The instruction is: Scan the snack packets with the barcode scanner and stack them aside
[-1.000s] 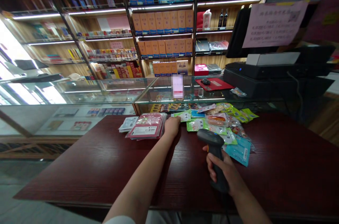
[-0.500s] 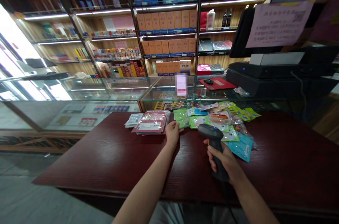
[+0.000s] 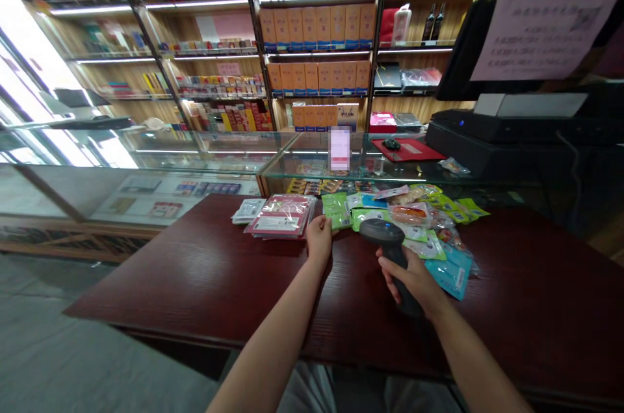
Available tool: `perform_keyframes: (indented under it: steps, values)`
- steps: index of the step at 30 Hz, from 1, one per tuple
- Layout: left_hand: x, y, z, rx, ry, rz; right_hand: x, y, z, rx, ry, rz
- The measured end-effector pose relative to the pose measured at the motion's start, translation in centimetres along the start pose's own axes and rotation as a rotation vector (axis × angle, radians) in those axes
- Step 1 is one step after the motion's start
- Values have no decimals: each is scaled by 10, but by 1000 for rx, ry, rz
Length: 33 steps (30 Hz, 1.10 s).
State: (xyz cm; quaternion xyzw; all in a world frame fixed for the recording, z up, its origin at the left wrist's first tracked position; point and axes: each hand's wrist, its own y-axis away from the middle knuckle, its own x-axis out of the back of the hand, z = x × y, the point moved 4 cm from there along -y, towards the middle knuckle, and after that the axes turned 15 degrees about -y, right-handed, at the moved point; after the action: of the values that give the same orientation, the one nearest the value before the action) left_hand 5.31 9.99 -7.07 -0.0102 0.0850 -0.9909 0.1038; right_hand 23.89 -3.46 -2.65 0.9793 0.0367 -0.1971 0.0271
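My right hand [image 3: 409,279] is wrapped round the grip of a dark barcode scanner [image 3: 383,231], held above the brown table. The scanner's head points left and forward, towards a green snack packet [image 3: 337,210]. At that packet's near left edge is my left hand [image 3: 320,240], its fingers closed and pinching the edge. A stack of red and white plastic-wrapped packs [image 3: 280,216] lies just left of this hand. Behind and right of the scanner is a pile of snack packets, with a blue packet [image 3: 449,270] at its near side.
A glass counter [image 3: 292,162] borders the table's far side. On it are a red mouse mat [image 3: 414,149] and a computer mouse [image 3: 390,144]. A monitor with a paper sheet [image 3: 541,36] stands at right. Shelves of boxes [image 3: 316,26] line the back.
The scanner has shifted slightly left, towards the green packet, and its head has turned more to the left. My left hand stays at the packet's edge. The whole view has tilted a little.
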Motion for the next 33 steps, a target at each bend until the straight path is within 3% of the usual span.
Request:
perform_keyframes:
  steps: [17,25,29,33]
  values:
    - [0,2,4,18,24,3,9,7,-11,6,-114,13]
    - [4,7,32,-75,18,41,9,8,-9,30,-165,-29]
    - [18,-4,59,-139,46,109,11,11,-6,44,-199,-48]
    - [59,-29,83,-224,-70,227,14,11,-2,33,-204,-35]
